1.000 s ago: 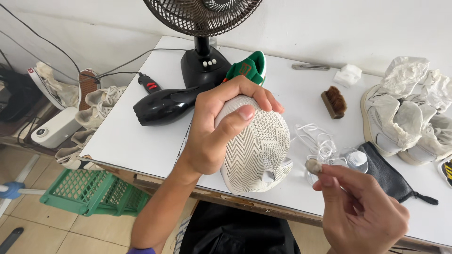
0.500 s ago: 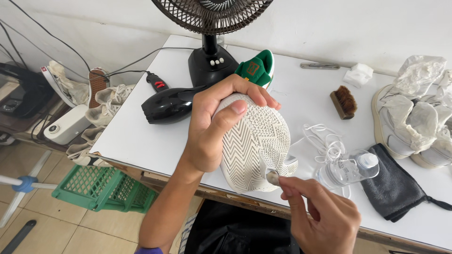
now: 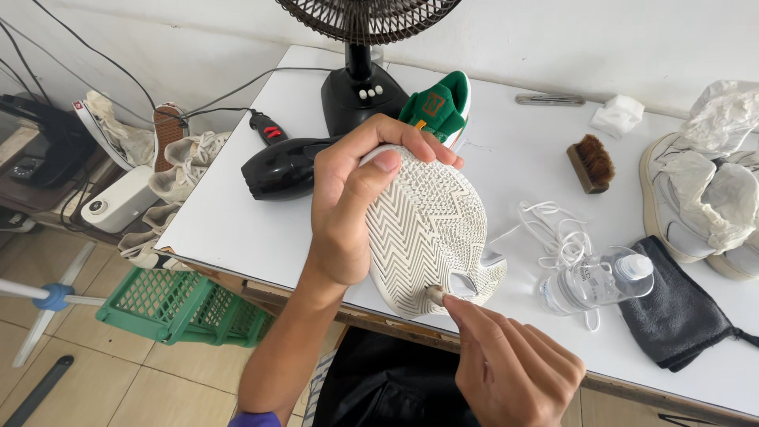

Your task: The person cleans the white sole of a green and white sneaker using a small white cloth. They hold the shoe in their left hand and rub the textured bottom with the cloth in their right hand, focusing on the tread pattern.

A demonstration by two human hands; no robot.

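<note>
With the left hand [image 3: 348, 209] gripping the shoe [image 3: 431, 229] sole-up over the table's near edge, the right hand [image 3: 514, 368] pinches a small swab [image 3: 435, 294] (hard to identify), best rubbed gently along the grooves.

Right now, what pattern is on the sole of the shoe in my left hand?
A zigzag herringbone tread on an off-white sole, shown in the head view.

Left hand [image 3: 356, 202] raised, fingers curled over, thumb pressed flat. Right hand [image 3: 514, 368] low, fingertips pinched together, seemingly gripping something small.
</note>
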